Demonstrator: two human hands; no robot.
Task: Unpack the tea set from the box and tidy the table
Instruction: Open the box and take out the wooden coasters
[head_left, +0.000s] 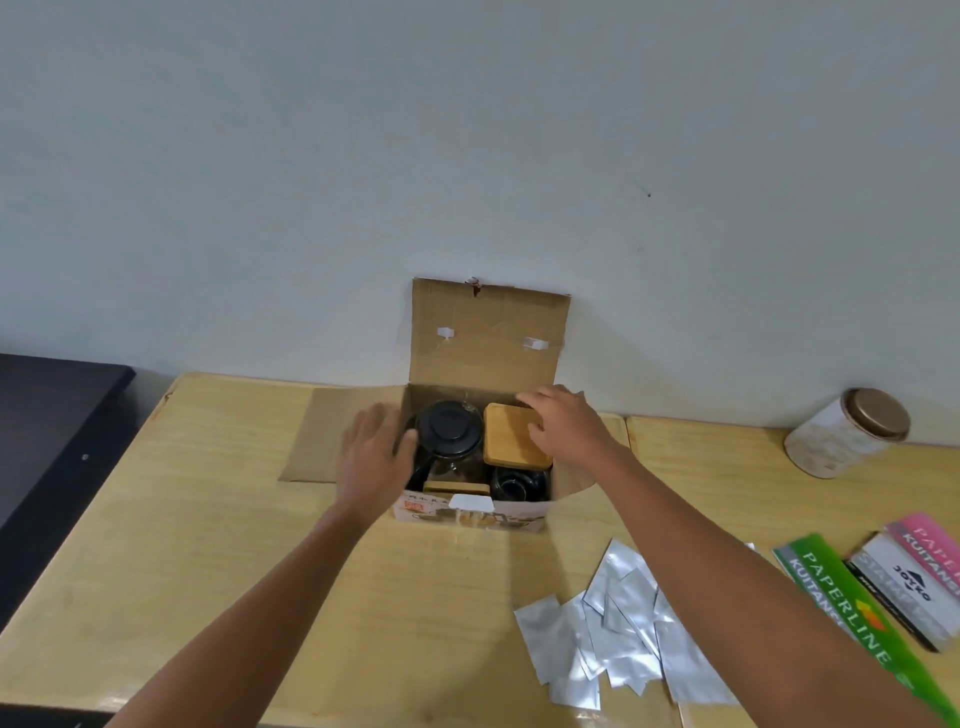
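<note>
Box (470, 512) open at table's (208, 519) far edge, flaps up. Inside: glass teapot (451, 441), black round lid, left; flat square wooden lid (511, 434) right, dark cup (519, 482) below. My right hand (563, 423) on wooden lid, fingers spread, not gripping. My left hand (376, 457) open, thumb touching teapot, nearer it. Foil packets (623, 623) loose near right.

I see a brown cardboard box (480, 364) with a white label, between my hands: under the left hand (375, 457) a black teapot lid (448, 429), under the right hand (563, 426) a pale bamboo tray (511, 441); beyond the right wrist, silver foil sachets (618, 623), green and pink receipt books (852, 613), a cream patterned jar (844, 434) with a bronze lid, all on a yellow wood-grain table (208, 519)
</note>
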